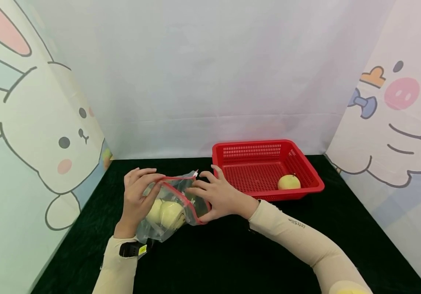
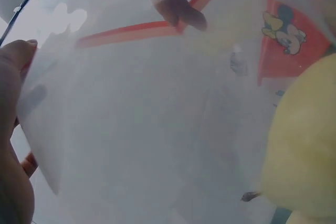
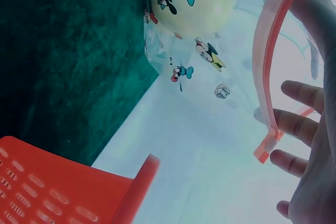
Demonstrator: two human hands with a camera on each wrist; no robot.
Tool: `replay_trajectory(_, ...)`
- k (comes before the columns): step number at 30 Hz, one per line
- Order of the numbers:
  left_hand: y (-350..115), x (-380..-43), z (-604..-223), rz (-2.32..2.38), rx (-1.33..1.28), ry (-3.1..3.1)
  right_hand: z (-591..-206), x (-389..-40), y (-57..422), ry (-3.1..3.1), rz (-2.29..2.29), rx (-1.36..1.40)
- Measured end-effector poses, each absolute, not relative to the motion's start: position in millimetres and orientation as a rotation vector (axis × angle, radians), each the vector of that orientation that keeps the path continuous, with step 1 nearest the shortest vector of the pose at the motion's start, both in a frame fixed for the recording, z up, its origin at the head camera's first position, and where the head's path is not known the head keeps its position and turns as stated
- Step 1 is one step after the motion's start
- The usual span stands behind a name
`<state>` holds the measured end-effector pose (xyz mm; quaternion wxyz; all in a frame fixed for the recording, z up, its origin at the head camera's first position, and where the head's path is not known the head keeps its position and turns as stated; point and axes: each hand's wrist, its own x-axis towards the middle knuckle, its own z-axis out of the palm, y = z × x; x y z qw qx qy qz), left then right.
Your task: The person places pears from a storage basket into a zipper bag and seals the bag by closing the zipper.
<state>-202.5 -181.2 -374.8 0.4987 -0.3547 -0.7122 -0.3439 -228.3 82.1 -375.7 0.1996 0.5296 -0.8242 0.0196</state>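
A clear zip bag (image 1: 151, 232) with a red zip edge and cartoon prints lies tilted in front of me, its mouth spread apart. Inside are round, pale yellow fruits (image 1: 171, 213) that look like pears; the left wrist view shows one fruit (image 2: 302, 145) with its stem. My left hand (image 1: 138, 198) pinches the left side of the bag's mouth between thumb and fingers. At the other side my right hand (image 1: 222, 195) has its fingers spread against the red zip edge (image 3: 266, 51), near the zip slider (image 3: 269, 144), holding nothing in a grip.
A red slotted basket (image 1: 254, 195) stands just behind and to the right of the bag. One pale yellow fruit (image 1: 289, 182) sits in its front right part. Dark green cloth (image 1: 239, 257) covers the table, with printed curtains (image 1: 210, 81) around it.
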Motion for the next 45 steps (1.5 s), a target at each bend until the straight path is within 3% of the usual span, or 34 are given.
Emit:
replay_trajectory(27,-172,-204,-378,-0.807,-0.893,-1.768,-384,-227,111,-2.099,0.163,1.657)
replay_trajectory(45,-169,-203,-380,-0.803,-0.927,-1.791,-369,-233,173,-2.258,0.216,1.488)
